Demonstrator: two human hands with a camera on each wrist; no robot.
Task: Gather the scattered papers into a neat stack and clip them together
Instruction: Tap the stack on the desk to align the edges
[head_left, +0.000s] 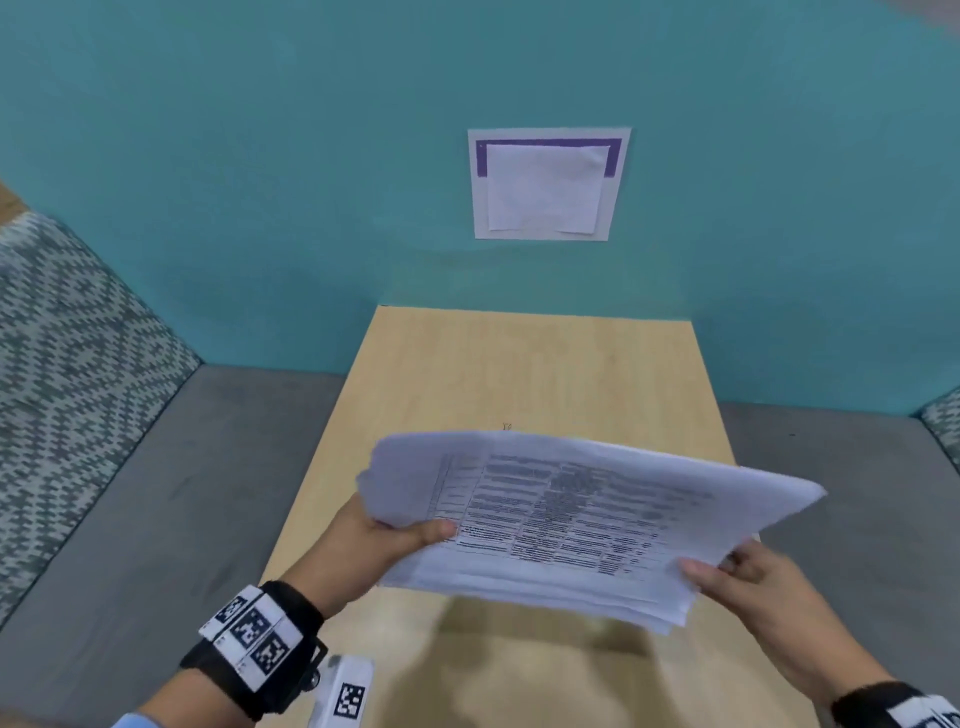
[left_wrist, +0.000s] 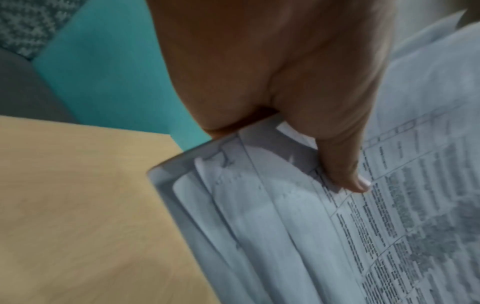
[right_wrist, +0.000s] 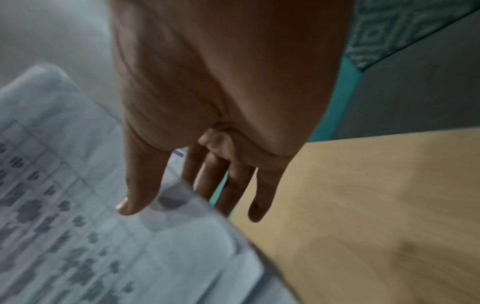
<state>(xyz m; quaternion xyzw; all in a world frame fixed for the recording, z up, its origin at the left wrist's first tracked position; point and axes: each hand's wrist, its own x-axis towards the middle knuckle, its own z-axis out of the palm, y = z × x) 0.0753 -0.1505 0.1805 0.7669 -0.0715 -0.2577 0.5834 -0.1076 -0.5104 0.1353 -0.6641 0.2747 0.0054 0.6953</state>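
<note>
Several printed sheets make up the stack of papers (head_left: 561, 519), lifted clear of the table (head_left: 519, 374) and hanging over its near half, tilted with the right end lower. The left hand (head_left: 363, 540) pinches the left short edge, thumb (left_wrist: 345, 164) flat on the top sheet and the fingers hidden beneath. The right hand (head_left: 753, 577) takes the right short edge the same way: thumb on top, fingers (right_wrist: 228, 185) running nearly straight under the sheets, so the hold looks light rather than clamped.

The stack is not yet square. In the left wrist view the sheet edges fan out in steps and several curl and sag apart. That tells me the bundle is light, limp and slippery sheet on sheet. It will bow in the middle if held only at the ends, and loose inner sheets could slide out from the lower right corner.

I would judge the two short edges the right places to hold, then stand the long edge on the table and tap it level. A small dark speck (head_left: 507, 426) lies on the table just past the far edge of the papers; it may be the clip, but it is too small to tell.
</note>
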